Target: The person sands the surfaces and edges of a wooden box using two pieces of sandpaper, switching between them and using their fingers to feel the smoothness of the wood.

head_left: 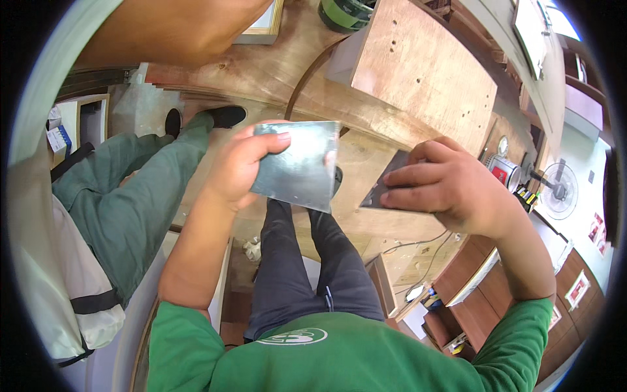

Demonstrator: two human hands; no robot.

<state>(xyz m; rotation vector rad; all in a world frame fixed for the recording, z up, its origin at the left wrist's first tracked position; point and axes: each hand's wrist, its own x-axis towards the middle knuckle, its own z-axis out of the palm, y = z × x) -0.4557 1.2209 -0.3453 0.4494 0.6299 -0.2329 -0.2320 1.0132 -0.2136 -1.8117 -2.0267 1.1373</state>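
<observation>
My left hand [235,166] grips a thin, shiny grey metal plate [297,166], roughly square, by its left edge. The thumb lies across the plate's upper left face, and the other fingers are mostly hidden behind it. In my right hand [454,186] is a dark, thin flat plate [377,189], pinched with the fingers over its face. Most of this second plate is covered by the fingers, so its full shape is hidden. The two plates are held apart in front of my body, above my legs, near a wooden worktop [261,81].
A wooden box-like panel [424,72] with small holes stands on the worktop, near a dark green bucket [346,14]. At the left is another person in green trousers [130,189]; a bare arm [163,32] crosses the upper left. A fan [558,189] and a tin [504,171] are at right.
</observation>
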